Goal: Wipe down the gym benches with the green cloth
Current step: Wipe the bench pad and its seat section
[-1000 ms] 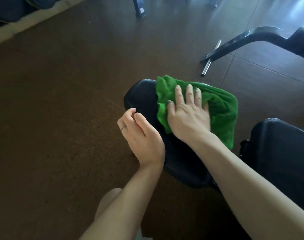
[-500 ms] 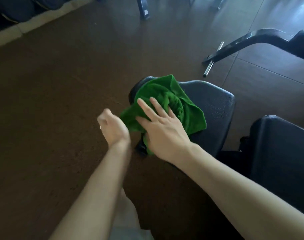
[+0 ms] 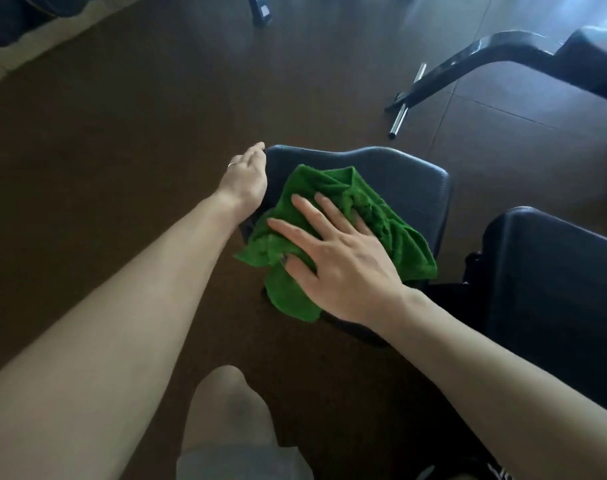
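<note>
The crumpled green cloth (image 3: pixel 364 216) lies on the small black seat pad (image 3: pixel 413 181) of a gym bench, and its near part hangs over the pad's left front edge. My right hand (image 3: pixel 336 261) lies flat on the cloth with fingers spread, pressing it onto the pad. My left hand (image 3: pixel 246 176) rests against the pad's far left edge with its fingers curled around the rim; a ring shows on one finger. To the right, a larger black bench pad (image 3: pixel 554 289) adjoins the seat pad.
A second bench's black frame (image 3: pixel 468 60) with a chrome foot bar (image 3: pixel 404 109) stands on the floor at the upper right. Another black equipment leg (image 3: pixel 260 8) is at the top. My knee (image 3: pixel 226 410) is below the arms. Brown floor lies to the left.
My left hand moved up from beside the cloth to the pad's far left edge. My right hand slid the cloth toward the near left of the pad, then slightly back right.
</note>
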A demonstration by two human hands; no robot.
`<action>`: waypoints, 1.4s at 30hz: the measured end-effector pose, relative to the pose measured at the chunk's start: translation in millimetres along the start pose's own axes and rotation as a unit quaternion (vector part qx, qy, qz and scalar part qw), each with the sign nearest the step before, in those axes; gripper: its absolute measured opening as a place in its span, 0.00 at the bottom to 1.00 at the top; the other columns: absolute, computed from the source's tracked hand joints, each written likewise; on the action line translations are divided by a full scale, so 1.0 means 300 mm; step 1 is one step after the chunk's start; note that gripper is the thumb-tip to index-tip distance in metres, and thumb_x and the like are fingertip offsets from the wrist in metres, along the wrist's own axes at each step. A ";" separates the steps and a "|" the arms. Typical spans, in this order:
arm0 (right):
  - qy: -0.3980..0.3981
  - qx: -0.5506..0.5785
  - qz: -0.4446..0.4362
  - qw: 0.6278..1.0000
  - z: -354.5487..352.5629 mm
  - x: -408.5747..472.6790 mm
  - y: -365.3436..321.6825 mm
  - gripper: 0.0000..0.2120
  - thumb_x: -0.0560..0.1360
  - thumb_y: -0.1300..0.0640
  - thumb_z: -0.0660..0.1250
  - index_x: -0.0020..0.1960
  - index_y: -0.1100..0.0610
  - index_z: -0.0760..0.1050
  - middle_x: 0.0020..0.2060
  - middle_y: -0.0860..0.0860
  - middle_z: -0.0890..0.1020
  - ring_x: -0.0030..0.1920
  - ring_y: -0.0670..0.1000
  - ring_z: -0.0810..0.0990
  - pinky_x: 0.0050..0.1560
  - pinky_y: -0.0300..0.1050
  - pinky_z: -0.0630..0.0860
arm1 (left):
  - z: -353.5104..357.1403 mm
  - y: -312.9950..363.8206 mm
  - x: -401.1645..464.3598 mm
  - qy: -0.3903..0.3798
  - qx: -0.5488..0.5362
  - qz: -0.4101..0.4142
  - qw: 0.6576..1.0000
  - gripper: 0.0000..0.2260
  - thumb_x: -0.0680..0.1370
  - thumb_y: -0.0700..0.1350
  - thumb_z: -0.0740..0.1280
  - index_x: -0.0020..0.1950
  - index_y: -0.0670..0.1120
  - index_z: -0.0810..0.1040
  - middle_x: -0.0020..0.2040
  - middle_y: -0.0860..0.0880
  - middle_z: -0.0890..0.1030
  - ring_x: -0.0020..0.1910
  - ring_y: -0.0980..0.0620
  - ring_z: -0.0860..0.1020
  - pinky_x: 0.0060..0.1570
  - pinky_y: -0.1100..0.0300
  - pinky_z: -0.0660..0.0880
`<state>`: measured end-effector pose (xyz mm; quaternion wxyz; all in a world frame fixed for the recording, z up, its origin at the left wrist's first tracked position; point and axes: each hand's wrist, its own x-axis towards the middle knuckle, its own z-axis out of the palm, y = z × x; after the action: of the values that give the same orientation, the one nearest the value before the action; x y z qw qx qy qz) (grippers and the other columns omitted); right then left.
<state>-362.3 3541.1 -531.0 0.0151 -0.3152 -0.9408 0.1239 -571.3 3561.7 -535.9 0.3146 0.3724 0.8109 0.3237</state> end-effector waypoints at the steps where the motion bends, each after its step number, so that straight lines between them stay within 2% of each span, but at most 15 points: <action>1: 0.001 0.003 0.017 1.000 -0.002 0.046 -0.006 0.26 0.84 0.37 0.48 0.82 0.33 0.50 0.84 0.44 0.49 0.84 0.50 0.43 0.82 0.60 0.47 | 0.002 0.002 -0.004 0.007 0.011 0.006 1.000 0.23 0.88 0.49 0.45 0.83 0.50 0.60 0.82 0.48 0.60 0.81 0.51 0.55 0.77 0.57 0.51; 5: 0.015 -0.002 0.034 0.999 0.020 -0.010 -0.030 0.28 0.84 0.39 0.51 0.83 0.36 0.50 0.84 0.45 0.49 0.84 0.51 0.43 0.82 0.59 0.48 | 0.006 -0.001 -0.017 0.012 0.049 0.009 0.999 0.22 0.88 0.48 0.48 0.83 0.51 0.58 0.81 0.43 0.60 0.80 0.47 0.57 0.75 0.57 0.53; 9: 0.011 -0.034 0.007 0.999 0.056 -0.252 -0.023 0.31 0.83 0.45 0.59 0.83 0.39 0.51 0.84 0.49 0.50 0.84 0.56 0.47 0.79 0.61 0.57 | 0.010 0.004 -0.015 0.013 0.066 0.009 0.998 0.22 0.88 0.48 0.49 0.83 0.50 0.58 0.81 0.43 0.60 0.80 0.46 0.58 0.75 0.56 0.54; 11: 0.008 -0.039 0.003 0.999 0.054 -0.258 -0.002 0.31 0.83 0.44 0.58 0.83 0.39 0.51 0.84 0.49 0.52 0.84 0.57 0.50 0.78 0.62 0.59 | 0.017 0.001 -0.020 0.029 0.085 0.017 0.996 0.22 0.88 0.48 0.49 0.83 0.49 0.58 0.80 0.42 0.62 0.79 0.44 0.60 0.75 0.54 0.57; 15: -0.004 0.011 0.014 1.000 0.003 -0.052 0.017 0.27 0.85 0.37 0.49 0.82 0.35 0.49 0.84 0.44 0.49 0.84 0.51 0.43 0.81 0.58 0.46 | 0.025 -0.010 -0.009 0.047 0.108 0.035 0.992 0.22 0.88 0.48 0.50 0.83 0.47 0.59 0.79 0.40 0.64 0.78 0.42 0.62 0.74 0.54 0.59; 20: 0.016 0.023 0.100 0.995 -0.033 0.109 0.155 0.26 0.84 0.37 0.47 0.82 0.33 0.49 0.84 0.41 0.50 0.83 0.47 0.44 0.82 0.56 0.45 | 0.023 -0.017 -0.011 0.048 0.112 0.036 0.992 0.22 0.88 0.49 0.49 0.83 0.49 0.59 0.80 0.41 0.63 0.79 0.44 0.60 0.75 0.53 0.57; 24: 0.044 0.057 0.223 0.972 -0.030 0.015 0.225 0.27 0.85 0.38 0.46 0.83 0.36 0.48 0.84 0.41 0.46 0.83 0.46 0.40 0.81 0.57 0.43 | 0.032 -0.010 -0.018 0.052 0.113 0.033 0.992 0.22 0.88 0.50 0.48 0.83 0.50 0.59 0.80 0.43 0.63 0.80 0.45 0.59 0.76 0.51 0.56; 27: 0.084 0.128 0.287 0.946 0.021 -0.144 0.121 0.28 0.85 0.39 0.47 0.84 0.39 0.49 0.84 0.43 0.44 0.82 0.48 0.35 0.82 0.56 0.44 | 0.035 -0.005 -0.017 0.056 0.105 0.028 0.992 0.22 0.88 0.49 0.48 0.83 0.50 0.59 0.80 0.44 0.63 0.79 0.45 0.59 0.76 0.52 0.56; 30: 0.110 0.203 0.298 0.926 0.074 -0.265 -0.015 0.28 0.84 0.41 0.46 0.84 0.40 0.49 0.83 0.40 0.41 0.80 0.45 0.30 0.82 0.50 0.43 | 0.036 -0.008 -0.017 0.058 0.099 0.025 0.993 0.22 0.88 0.49 0.48 0.83 0.50 0.59 0.80 0.44 0.63 0.80 0.46 0.59 0.76 0.53 0.56; 32: 0.125 0.224 0.301 0.918 0.085 -0.286 -0.039 0.27 0.85 0.41 0.47 0.83 0.39 0.50 0.82 0.38 0.42 0.80 0.43 0.30 0.82 0.49 0.42 | 0.036 -0.009 -0.017 0.055 0.095 0.025 0.994 0.22 0.88 0.49 0.48 0.83 0.51 0.59 0.81 0.44 0.62 0.80 0.46 0.59 0.76 0.53 0.56; 35: 0.118 0.218 0.316 0.916 0.049 -0.214 0.038 0.27 0.85 0.44 0.51 0.83 0.41 0.51 0.83 0.41 0.44 0.82 0.48 0.34 0.82 0.50 0.40 | 0.036 -0.007 -0.020 0.054 0.076 0.026 0.995 0.22 0.88 0.48 0.48 0.83 0.51 0.60 0.81 0.45 0.62 0.80 0.47 0.59 0.75 0.54 0.56; 38: 0.075 0.160 0.358 0.917 -0.021 -0.051 0.178 0.28 0.86 0.44 0.49 0.85 0.44 0.48 0.84 0.47 0.43 0.83 0.52 0.37 0.81 0.56 0.44 | 0.030 -0.004 -0.025 0.052 0.040 0.014 0.998 0.22 0.87 0.48 0.48 0.82 0.53 0.61 0.81 0.48 0.62 0.80 0.49 0.59 0.75 0.55 0.55; 40: 0.044 0.105 0.356 0.927 -0.052 0.085 0.222 0.28 0.86 0.45 0.46 0.85 0.46 0.45 0.84 0.49 0.42 0.83 0.53 0.38 0.81 0.60 0.44 | 0.021 -0.004 -0.026 0.039 -0.023 0.006 0.999 0.22 0.87 0.50 0.48 0.82 0.54 0.63 0.81 0.51 0.62 0.80 0.52 0.59 0.76 0.56 0.54; 42: 0.029 0.074 0.310 0.947 -0.051 0.226 0.184 0.29 0.86 0.45 0.44 0.85 0.50 0.45 0.84 0.51 0.43 0.83 0.53 0.39 0.81 0.59 0.43 | 0.010 -0.012 -0.022 0.024 -0.132 -0.013 0.991 0.22 0.87 0.55 0.50 0.80 0.53 0.67 0.79 0.53 0.66 0.75 0.56 0.65 0.74 0.58 0.59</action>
<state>-382.4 3627.6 -533.0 0.0270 -0.5925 -0.7841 0.1826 -567.0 3555.3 -538.5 0.3458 0.3094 0.7730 0.4325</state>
